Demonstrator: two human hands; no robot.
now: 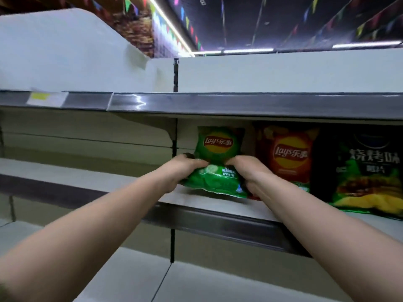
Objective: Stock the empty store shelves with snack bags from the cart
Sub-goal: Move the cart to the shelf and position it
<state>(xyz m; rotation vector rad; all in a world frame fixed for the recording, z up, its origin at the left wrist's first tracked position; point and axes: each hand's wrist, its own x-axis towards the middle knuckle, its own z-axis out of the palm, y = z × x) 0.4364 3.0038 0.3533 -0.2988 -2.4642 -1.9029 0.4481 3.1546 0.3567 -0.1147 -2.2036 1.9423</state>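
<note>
A green Lay's snack bag stands on the middle shelf, its lower end tipped toward me. My left hand grips its left side and my right hand grips its right side, fingers curled into the foil. Just to its right stands a red Lay's bag, and beyond that a dark green barbecue-flavour bag. The cart is out of view.
The top shelf juts out just above the bags, with a yellow price tag on its rail at the left. A black upright post divides the bays. The left bay and a lower shelf hold no goods.
</note>
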